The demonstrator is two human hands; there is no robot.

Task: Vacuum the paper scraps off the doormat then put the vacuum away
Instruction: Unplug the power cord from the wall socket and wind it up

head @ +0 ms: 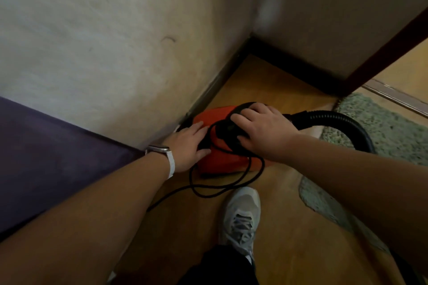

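An orange canister vacuum (222,159) sits on the wooden floor beside the wall, near the corner. My right hand (261,129) lies over its black top handle with fingers curled round it. My left hand (188,146) rests flat against the vacuum's left side, fingers straight. A black ribbed hose (335,120) curves off to the right over the green shaggy doormat (382,127). The black power cord (222,187) loops loosely on the floor in front of the vacuum.
A purple piece of furniture (46,159) stands against the wall on the left. A dark skirting board (289,62) runs round the corner. A doorway threshold (398,97) lies at the right. My grey sneaker (240,217) stands just behind the cord.
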